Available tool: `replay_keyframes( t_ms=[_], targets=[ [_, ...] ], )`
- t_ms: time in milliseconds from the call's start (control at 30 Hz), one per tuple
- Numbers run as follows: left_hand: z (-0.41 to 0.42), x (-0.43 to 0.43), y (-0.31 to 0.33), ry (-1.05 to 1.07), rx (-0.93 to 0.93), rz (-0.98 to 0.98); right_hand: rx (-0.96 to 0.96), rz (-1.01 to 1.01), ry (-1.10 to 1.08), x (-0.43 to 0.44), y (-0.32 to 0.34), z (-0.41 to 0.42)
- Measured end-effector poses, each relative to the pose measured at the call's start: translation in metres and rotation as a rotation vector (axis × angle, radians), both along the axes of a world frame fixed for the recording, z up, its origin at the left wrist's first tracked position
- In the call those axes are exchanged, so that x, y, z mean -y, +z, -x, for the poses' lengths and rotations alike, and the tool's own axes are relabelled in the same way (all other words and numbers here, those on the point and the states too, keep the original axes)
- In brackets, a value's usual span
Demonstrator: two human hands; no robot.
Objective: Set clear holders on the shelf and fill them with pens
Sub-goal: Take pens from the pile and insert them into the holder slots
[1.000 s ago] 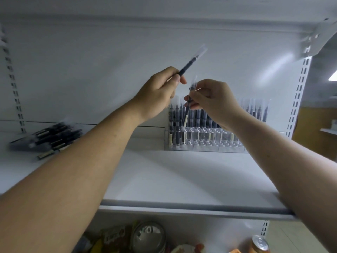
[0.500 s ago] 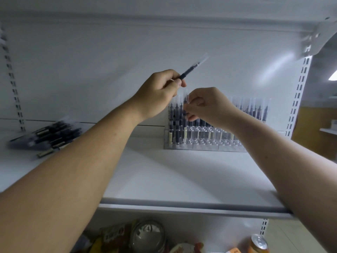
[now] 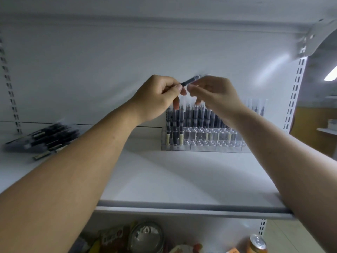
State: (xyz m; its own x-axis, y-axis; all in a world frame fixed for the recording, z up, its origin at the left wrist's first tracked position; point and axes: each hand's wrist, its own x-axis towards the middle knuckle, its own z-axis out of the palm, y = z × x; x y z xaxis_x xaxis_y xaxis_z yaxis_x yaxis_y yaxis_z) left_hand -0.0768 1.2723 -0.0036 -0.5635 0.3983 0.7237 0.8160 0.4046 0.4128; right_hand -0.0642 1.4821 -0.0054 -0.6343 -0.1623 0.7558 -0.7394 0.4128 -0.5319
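Observation:
A clear tiered holder [image 3: 200, 146] stands at the back of the white shelf [image 3: 164, 181], with several dark pens [image 3: 193, 115] upright in its rear rows and left end. Above the holder, my left hand [image 3: 156, 99] pinches a dark pen [image 3: 188, 81] whose clear end points up and to the right. My right hand [image 3: 217, 95] is right beside it, thumb and fingers at the pen's clear end. Motion blur hides whether they hold the pen.
A loose pile of wrapped dark pens [image 3: 45, 138] lies at the shelf's left. Slotted uprights run up the back wall at left [image 3: 11, 92] and right [image 3: 293, 95]. Below the shelf edge are a jar lid [image 3: 145, 236], a can [image 3: 257, 243] and packets.
My right hand left the pen it was lowering into the holder and rose to the pen in my left hand. That pen now tilts flatter.

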Motion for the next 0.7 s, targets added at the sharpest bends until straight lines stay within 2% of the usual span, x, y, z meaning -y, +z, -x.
replay_keyframes(
  t_ms=[100, 300, 433, 500, 567, 700],
  targets=[
    [-0.003, -0.002, -0.001, 0.005, -0.016, 0.020, 0.097, 0.246, 0.153, 0.000, 0.004, 0.001],
    [0.000, 0.000, -0.002, 0.001, -0.116, 0.050, 0.211, 0.368, 0.327, 0.003, 0.006, -0.001],
    [0.005, 0.001, 0.000, 0.038, -0.220, -0.020, 0.179, 0.474, 0.256, -0.002, 0.010, 0.002],
    [0.006, 0.002, 0.000, 0.050, -0.250, -0.050, 0.105, 0.395, 0.104, -0.006, 0.010, 0.006],
    [0.007, 0.002, 0.000, 0.064, -0.267, -0.050, 0.028, 0.233, -0.043, -0.008, 0.007, 0.009],
    [0.010, 0.003, 0.000, 0.116, -0.285, -0.012, -0.005, 0.021, -0.173, -0.004, 0.001, 0.009]
  ],
)
